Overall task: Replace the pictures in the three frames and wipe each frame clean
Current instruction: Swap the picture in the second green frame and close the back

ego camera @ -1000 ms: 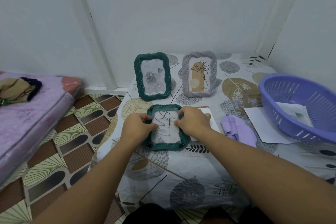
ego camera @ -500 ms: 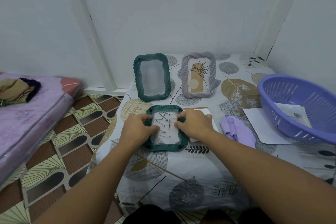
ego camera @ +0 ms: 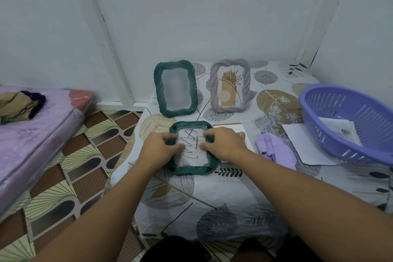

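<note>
Both hands are working on the dark green rope-edged frame point(ego camera: 192, 169), which is lying flat near the middle of the leaf-print tablecloth point(ego camera: 212, 202). It's showing a white sheet with a black squiggle point(ego camera: 190, 147). Left hand point(ego camera: 158, 147) and right hand point(ego camera: 223, 144) are each clutching a side, thumbs pressing on the sheet.

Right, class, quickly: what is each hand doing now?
Left hand: fingers curled, gripping the flat-lying dark green twisted-rim picture frame.
Right hand: gripping that frame's other side.
</note>
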### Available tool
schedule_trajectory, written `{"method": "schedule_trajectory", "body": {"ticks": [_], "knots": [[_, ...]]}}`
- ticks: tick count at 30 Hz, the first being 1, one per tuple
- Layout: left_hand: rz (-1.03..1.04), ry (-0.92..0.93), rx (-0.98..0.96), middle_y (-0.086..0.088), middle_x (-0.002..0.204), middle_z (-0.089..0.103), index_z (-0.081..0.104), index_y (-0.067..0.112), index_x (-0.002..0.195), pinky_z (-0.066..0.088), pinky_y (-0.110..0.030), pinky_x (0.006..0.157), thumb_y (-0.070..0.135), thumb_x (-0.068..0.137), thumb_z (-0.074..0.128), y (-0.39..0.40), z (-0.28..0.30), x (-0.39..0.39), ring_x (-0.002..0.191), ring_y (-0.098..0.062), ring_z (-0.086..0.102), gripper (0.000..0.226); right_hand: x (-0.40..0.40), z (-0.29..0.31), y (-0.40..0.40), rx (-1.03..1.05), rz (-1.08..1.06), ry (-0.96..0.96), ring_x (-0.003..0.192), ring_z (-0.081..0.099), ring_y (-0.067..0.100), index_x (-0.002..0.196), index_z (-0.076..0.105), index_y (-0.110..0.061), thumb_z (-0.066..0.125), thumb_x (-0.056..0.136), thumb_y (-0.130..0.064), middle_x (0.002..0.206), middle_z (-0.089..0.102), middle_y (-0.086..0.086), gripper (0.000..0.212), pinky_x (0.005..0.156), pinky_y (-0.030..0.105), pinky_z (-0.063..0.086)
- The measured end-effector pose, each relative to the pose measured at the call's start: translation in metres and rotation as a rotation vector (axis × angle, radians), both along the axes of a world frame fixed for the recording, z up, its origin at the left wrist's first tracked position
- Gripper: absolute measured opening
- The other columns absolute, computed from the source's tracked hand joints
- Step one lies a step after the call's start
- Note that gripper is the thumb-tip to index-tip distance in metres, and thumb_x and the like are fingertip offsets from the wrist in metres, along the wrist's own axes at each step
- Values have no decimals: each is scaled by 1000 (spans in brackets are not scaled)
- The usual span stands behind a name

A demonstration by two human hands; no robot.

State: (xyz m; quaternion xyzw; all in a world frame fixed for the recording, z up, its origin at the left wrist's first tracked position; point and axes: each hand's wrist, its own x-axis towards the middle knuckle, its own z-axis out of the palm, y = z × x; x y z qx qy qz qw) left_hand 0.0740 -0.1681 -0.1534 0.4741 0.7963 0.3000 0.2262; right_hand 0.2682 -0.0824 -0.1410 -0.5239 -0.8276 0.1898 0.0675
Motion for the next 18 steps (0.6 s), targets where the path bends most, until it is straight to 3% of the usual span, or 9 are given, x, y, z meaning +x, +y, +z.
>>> {"method": "schedule_trajectory", "body": {"ticks": [3,9,18], "knots": [[-39,-49,9,-7,131,67,72,28,125,46,-28,86,40,81,83,-6,7,-3,115,-17,61,47,3,0,0,10,8,20,128,52,19,135,59,-40,59,90,-64,132,63,-11,51,97,45,29],[-73,-116,-58,-1,116,66,72,31,117,46,-27,77,43,78,85,-15,12,-9,93,-5,59,42,12,5,1,-47,118,-14,131,47,21,140,54,-45,61,77,-80,134,56,-4,73,100,46,29],[-69,-94,-117,-1,120,62,71,29,121,44,-29,89,38,67,94,-15,12,-6,102,-15,56,60,12,1,0,-77,169,-89,128,44,23,142,50,-48,73,60,-83,130,48,-2,92,97,44,29]]}}
